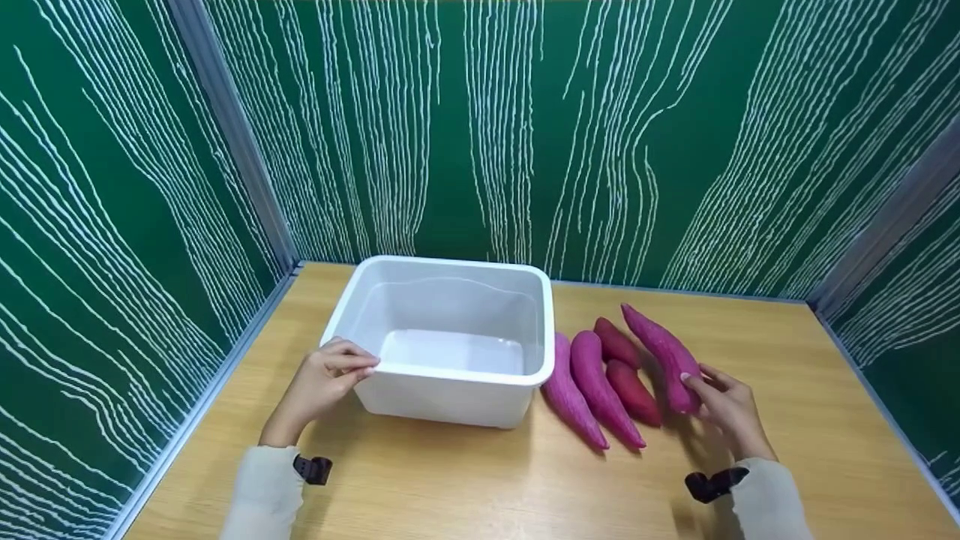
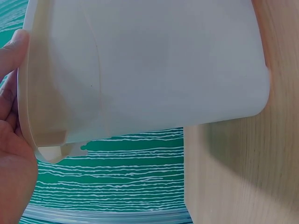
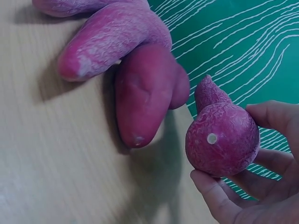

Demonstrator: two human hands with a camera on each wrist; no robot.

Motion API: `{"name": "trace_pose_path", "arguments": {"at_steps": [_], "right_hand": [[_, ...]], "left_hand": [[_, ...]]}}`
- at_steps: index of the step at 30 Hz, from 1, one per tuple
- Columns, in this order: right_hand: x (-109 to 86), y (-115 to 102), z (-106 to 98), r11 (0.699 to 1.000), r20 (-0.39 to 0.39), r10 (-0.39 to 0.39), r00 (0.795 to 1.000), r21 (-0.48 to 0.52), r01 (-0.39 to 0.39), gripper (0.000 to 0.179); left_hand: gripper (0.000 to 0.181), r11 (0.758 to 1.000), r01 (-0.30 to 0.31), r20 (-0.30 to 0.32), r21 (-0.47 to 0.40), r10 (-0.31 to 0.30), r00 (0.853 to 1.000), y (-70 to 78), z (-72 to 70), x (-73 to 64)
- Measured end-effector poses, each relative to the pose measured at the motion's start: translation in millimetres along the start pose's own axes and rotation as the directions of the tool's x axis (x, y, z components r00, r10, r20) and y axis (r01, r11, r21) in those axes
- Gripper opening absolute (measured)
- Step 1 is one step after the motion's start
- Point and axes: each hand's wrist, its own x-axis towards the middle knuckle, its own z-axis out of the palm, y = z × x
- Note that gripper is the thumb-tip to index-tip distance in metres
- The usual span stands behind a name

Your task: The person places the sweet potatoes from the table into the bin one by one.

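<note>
Right hand (image 1: 724, 405) at right of frame pinches the held yam (image 1: 664, 346) narrowly, thumb and fingers across its thick near end, thin tip pointing to upper left. Left hand (image 1: 328, 379), left of centre, pinches the bin (image 1: 450, 400) at its front left corner; bin sits mid-frame on the table (image 1: 420, 487). Between bin and held yam: leftmost yam (image 1: 571, 397) just beside the bin, then another purple yam (image 1: 602, 390), front red yam (image 1: 634, 395), back red yam (image 1: 617, 343). Held yam looks raised; hard to tell if its tip clears everything. Step in hand seems to be lifting it. To do it well: grip nearer the middle, since an end hold could let the tip droop; get height before any sideways move so it won't knock the reds; left hand should steady the bin, not drag it.
</note>
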Motion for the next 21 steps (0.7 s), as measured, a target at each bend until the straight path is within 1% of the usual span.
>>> {"name": "trace_pose_path", "arguments": {"at_steps": [2, 6, 14, 21], "right_hand": [[-0.5, -2.2, 0.0, 1.000, 0.004, -0.002, 1.000, -0.007, 0.002, 0.080], [-1.7, -7.0, -0.1, 1.000, 0.014, 0.004, 1.000, -0.019, -0.004, 0.084], [-5.2, -24.2, -1.8, 0.999, 0.034, 0.011, 0.999, -0.048, -0.010, 0.088], [-6.9, -41.1, -2.8, 0.997, 0.059, -0.015, 0.998, -0.076, 0.020, 0.088]], "left_hand": [[0.015, 1.000, -0.014, -0.003, 0.000, 0.014, 1.000, -0.2, 0.1, -0.2], [0.014, 1.000, -0.014, 0.001, -0.002, 0.015, 1.000, -0.7, 0.0, -0.2], [0.013, 1.000, 0.008, 0.011, -0.006, -0.008, 1.000, 0.6, -0.7, 0.3], [0.014, 0.999, 0.035, 0.026, 0.001, -0.035, 0.999, 2.9, -0.8, 0.4]]}}
